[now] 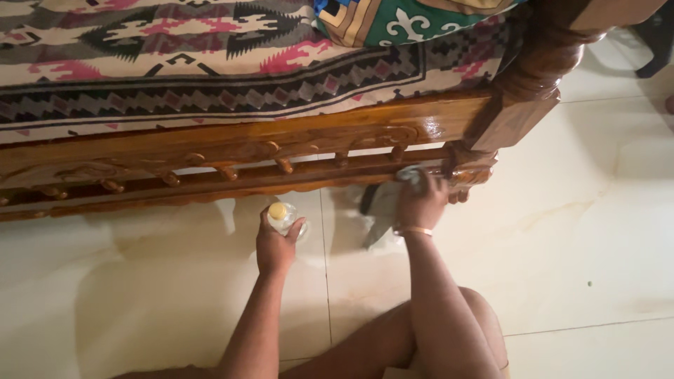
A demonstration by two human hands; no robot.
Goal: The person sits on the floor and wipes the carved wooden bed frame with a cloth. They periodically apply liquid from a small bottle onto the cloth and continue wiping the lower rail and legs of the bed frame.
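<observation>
My left hand (275, 245) grips a small clear bottle (284, 218) with a yellow cap, held upright just above the pale tiled floor (576, 231). My right hand (421, 203), with a bangle at the wrist, presses a grey cloth (382, 207) against the lower carved rail of a glossy wooden bed frame (232, 144), close to its corner post (523, 91). Part of the cloth hangs down below the hand.
A patterned bedspread (175, 63) covers the mattress, with a green and blue pillow (400, 21) on top. My bent knee (421, 337) is at the bottom centre. A dark object (656, 42) stands at the top right on the floor.
</observation>
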